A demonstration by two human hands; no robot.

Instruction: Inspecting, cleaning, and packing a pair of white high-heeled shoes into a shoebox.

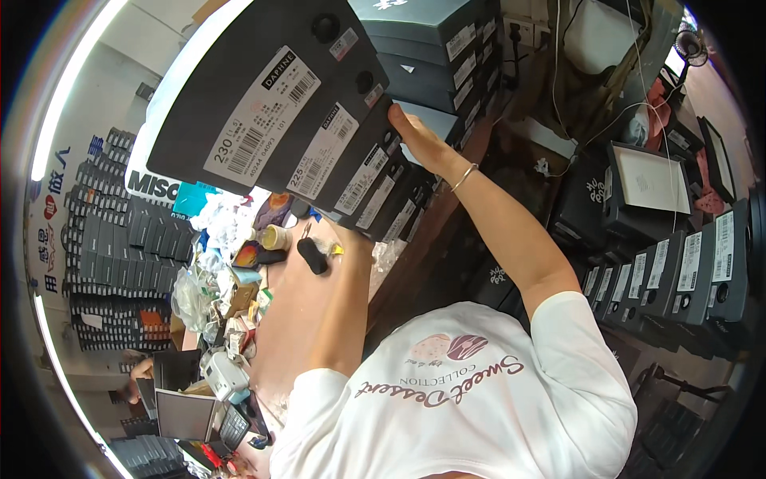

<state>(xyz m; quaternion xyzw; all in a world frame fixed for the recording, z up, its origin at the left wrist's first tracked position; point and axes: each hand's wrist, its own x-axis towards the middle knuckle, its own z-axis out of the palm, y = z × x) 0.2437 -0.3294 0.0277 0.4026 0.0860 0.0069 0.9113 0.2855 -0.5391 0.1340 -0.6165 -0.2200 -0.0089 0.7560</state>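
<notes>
A tall stack of dark grey shoe boxes (pixel 335 172) with white size labels rises in front of me, its top box close to the camera. My right hand (pixel 421 142) grips the stack's right side, the thumb lying along the edge of a box. A thin bracelet circles that wrist. At the stack's lower left side, my left hand (pixel 341 229) reaches against the boxes; they cover its fingers. Round black-rimmed holes show in the labelled ends of the boxes.
More shoe boxes (pixel 435 36) are piled behind the stack. On the left the pink tabletop (pixel 291 319) carries a black object (pixel 312 255), a tape roll (pixel 275 238), plastic bags and a white device (pixel 227 375). Boxes stand in a row (pixel 662 271) at right, near an open box (pixel 650 184).
</notes>
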